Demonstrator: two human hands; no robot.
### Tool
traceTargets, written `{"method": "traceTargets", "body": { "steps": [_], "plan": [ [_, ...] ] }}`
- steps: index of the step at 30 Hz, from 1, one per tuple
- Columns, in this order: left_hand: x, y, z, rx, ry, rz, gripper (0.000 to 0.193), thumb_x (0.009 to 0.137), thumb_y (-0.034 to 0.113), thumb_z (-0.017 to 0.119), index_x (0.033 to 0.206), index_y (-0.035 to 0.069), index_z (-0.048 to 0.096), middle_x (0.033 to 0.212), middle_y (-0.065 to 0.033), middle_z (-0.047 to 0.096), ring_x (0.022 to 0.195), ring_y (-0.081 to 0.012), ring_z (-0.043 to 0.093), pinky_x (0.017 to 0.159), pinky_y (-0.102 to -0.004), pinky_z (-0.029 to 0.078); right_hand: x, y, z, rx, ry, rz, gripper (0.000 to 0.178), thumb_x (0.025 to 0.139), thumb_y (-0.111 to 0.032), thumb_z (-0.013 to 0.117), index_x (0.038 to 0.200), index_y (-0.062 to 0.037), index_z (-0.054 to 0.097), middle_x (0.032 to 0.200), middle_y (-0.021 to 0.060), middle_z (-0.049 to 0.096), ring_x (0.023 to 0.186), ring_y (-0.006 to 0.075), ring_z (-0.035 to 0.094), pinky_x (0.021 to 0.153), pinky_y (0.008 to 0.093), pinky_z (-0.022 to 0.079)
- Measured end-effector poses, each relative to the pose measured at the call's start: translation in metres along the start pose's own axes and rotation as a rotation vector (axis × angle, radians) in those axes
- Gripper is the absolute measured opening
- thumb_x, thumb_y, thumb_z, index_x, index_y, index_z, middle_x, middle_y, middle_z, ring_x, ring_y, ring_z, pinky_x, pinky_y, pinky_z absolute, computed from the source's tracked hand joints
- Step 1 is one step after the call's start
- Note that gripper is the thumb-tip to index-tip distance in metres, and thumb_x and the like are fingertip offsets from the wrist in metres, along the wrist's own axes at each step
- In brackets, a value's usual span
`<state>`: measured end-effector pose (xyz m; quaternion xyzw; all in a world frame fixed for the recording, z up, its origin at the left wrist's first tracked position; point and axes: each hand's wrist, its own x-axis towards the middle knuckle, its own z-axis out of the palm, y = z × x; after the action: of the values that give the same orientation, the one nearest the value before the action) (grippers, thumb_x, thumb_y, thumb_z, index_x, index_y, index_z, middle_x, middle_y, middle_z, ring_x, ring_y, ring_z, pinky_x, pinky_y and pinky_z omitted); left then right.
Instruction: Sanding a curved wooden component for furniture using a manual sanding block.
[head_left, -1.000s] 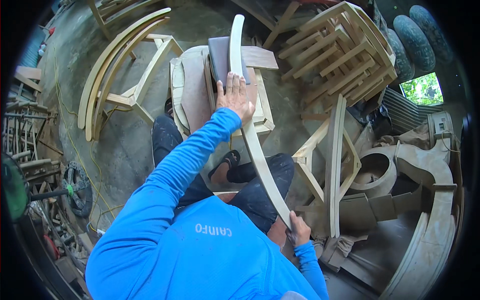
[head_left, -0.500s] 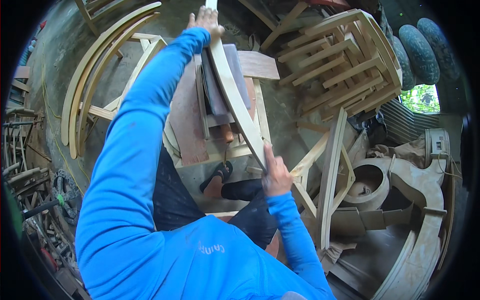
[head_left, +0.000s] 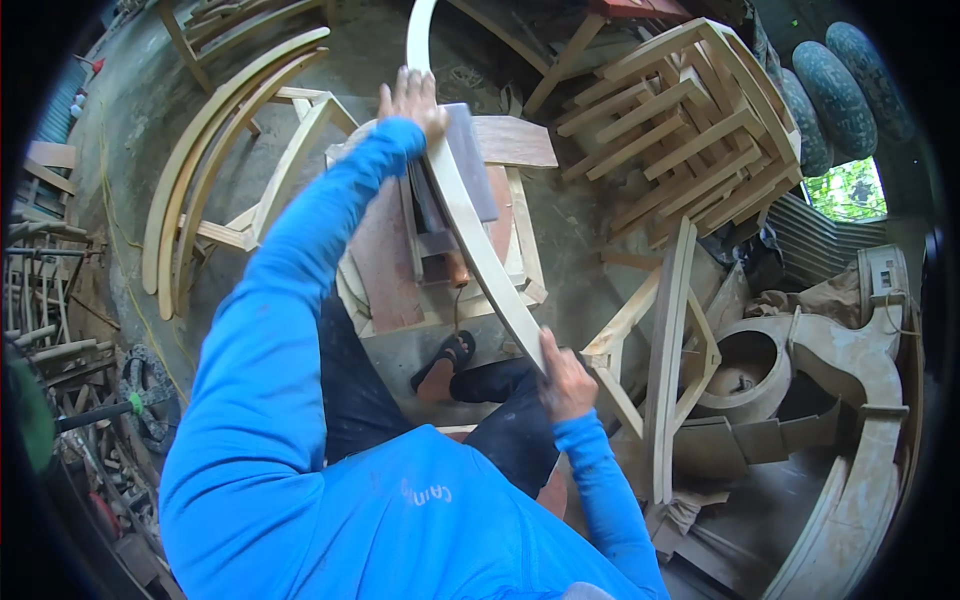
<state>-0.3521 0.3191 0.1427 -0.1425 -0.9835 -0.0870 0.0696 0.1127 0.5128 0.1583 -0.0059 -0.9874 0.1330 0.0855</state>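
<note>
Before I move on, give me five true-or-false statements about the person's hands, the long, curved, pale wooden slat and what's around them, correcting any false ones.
1. The left hand lies on the long, curved, pale wooden slat. True.
2. The right hand is away from the slat. False: the right hand holds its near end.
3. In this view, the slat crosses over the flat, greyish-purple panel. True.
4. Both long sleeves are red. False: the long sleeves are bright blue.
5. The pile of pale wooden frames is on the left. False: the pile of pale wooden frames is at upper right.
</note>
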Motion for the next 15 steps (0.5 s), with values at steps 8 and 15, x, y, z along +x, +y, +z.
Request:
{"method": "traceTargets", "body": {
  "steps": [8, 15],
  "plan": [
    [-0.273, 0.076, -0.028, -0.133, 0.027, 0.186, 0.087, 0.091, 0.046, 0.061, 0.159, 0.002, 0.029, 0.167, -0.0227, 0.021, 0.158, -0.0413, 0.01, 0.124, -0.0626, 0.015, -0.248, 0.021, -0.058, 0.146, -0.123, 0.122, 0.086, 0.061, 0.003, 0.073, 0.144, -0.014, 0.057, 0.089, 0.0131, 0.061, 0.079, 0.0357, 0.063, 0.07, 0.0444, 0.053],
    [-0.316, 0.088, -0.071, -0.523, -0.037, 0.231, 0.092, 0.085, 0.039, 0.07, 0.158, 0.003, 0.027, 0.169, -0.0241, 0.009, 0.158, -0.0429, 0.002, 0.124, -0.0639, 0.013, -0.312, -0.012, -0.1, 0.379, -0.138, 0.233, 0.078, 0.061, 0.004, 0.068, 0.138, -0.0077, 0.06, 0.087, 0.0164, 0.063, 0.077, 0.0366, 0.063, 0.072, 0.0434, 0.053]
  ]
}}
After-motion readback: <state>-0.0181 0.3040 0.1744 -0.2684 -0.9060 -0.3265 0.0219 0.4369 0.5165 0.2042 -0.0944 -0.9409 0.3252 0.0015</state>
